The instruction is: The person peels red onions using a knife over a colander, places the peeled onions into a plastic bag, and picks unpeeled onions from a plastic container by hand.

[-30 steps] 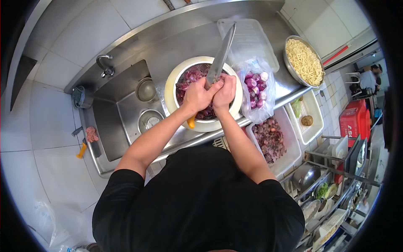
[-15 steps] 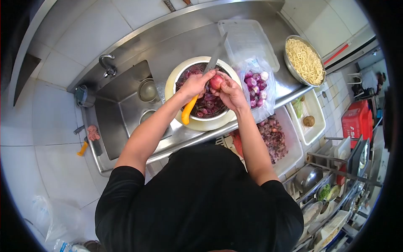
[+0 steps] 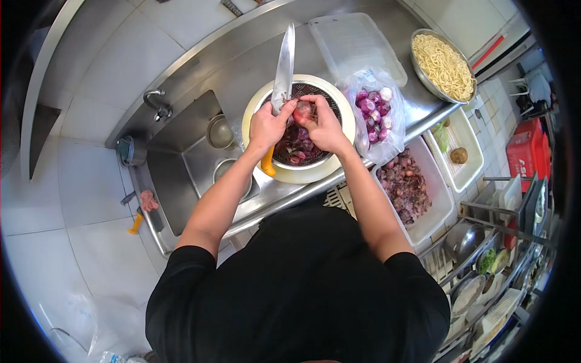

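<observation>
Over the strainer, my left hand is curled round the knife, blade pointing away from me, while my right hand pinches a red onion between thumb and fingers. I seem to be partway through peeling it, above the skins lying inside the strainer; the next move probably calls for a firm pinch, with fingertips clear of the edge.

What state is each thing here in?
Knife: held, blade pointing away
Onion: held, reddish
Left hand: gripping knife
Right hand: holding onion
Colander: partly filled
Clear bag: holding purple onions
Metal bowl: filled with noodles
White tub: holding reddish scraps
Faucet: no water visible
</observation>
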Demonstrator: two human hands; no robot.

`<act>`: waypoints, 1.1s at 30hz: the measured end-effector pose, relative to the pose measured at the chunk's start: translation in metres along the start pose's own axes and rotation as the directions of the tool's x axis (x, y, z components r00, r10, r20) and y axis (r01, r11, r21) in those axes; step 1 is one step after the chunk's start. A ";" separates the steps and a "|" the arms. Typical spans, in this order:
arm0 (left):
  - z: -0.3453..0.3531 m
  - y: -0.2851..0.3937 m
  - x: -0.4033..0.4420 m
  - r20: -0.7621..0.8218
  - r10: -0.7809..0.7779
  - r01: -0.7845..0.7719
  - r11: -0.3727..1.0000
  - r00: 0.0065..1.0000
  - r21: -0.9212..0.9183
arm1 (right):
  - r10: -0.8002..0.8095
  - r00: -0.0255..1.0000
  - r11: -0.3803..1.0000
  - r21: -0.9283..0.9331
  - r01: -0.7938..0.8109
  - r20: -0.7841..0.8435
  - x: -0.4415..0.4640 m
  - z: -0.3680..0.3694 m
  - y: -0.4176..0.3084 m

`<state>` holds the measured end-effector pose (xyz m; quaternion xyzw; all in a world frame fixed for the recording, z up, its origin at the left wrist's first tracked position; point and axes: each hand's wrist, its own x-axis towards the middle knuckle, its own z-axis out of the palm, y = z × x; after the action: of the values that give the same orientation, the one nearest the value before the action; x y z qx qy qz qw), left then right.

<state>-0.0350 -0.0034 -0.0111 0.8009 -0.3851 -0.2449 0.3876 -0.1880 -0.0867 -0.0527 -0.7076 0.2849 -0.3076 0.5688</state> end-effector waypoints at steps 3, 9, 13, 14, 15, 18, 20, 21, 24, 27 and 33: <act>0.005 -0.001 -0.008 -0.006 0.148 -0.148 0.989 0.989 0.030 | -0.010 0.987 0.988 -0.155 -0.015 -0.162 0.005 -0.005 0.008; -0.005 0.010 -0.022 0.112 0.152 -0.161 0.985 0.982 0.068 | 0.150 0.984 0.803 0.568 -0.180 0.100 0.012 -0.030 0.030; -0.013 -0.003 -0.016 0.063 0.172 -0.165 0.982 0.983 -0.095 | 0.217 0.968 0.527 0.819 -0.227 0.129 -0.001 -0.037 0.026; -0.010 -0.006 -0.015 0.020 0.218 -0.211 0.962 0.976 -0.173 | 0.143 0.977 0.519 0.829 -0.211 0.159 -0.002 -0.044 0.031; -0.013 -0.004 -0.016 0.050 0.241 -0.238 0.970 0.969 -0.056 | 0.133 0.976 0.453 0.865 -0.215 0.172 -0.004 -0.048 0.030; -0.021 -0.018 -0.001 0.135 0.281 -0.307 0.920 0.950 0.246 | 0.011 0.975 0.340 0.916 -0.213 0.222 -0.006 -0.060 0.027; -0.018 -0.016 0.008 0.114 0.244 -0.269 0.877 0.963 0.399 | -0.016 0.974 0.429 0.882 -0.196 0.224 -0.007 -0.062 0.013; -0.019 -0.012 0.010 0.100 0.225 -0.245 0.847 0.969 0.472 | -0.029 0.973 0.471 0.862 -0.188 0.228 -0.009 -0.061 0.008; -0.031 0.004 0.013 0.130 0.248 -0.280 0.840 0.960 0.466 | 0.012 0.971 0.452 0.865 -0.219 0.240 -0.015 -0.058 0.006; -0.032 0.019 0.019 0.211 0.237 -0.303 0.872 0.948 0.385 | -0.104 0.928 0.393 0.872 -0.292 0.357 -0.015 -0.052 0.012; -0.027 0.049 0.019 0.369 0.320 -0.438 0.847 0.873 0.300 | -0.119 0.884 0.323 0.859 -0.397 0.453 -0.019 -0.030 0.005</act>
<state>-0.0263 -0.0272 0.0426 0.7190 -0.6318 -0.2050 0.2044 -0.2235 -0.0917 -0.0545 -0.2695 -0.0188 -0.1951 0.9428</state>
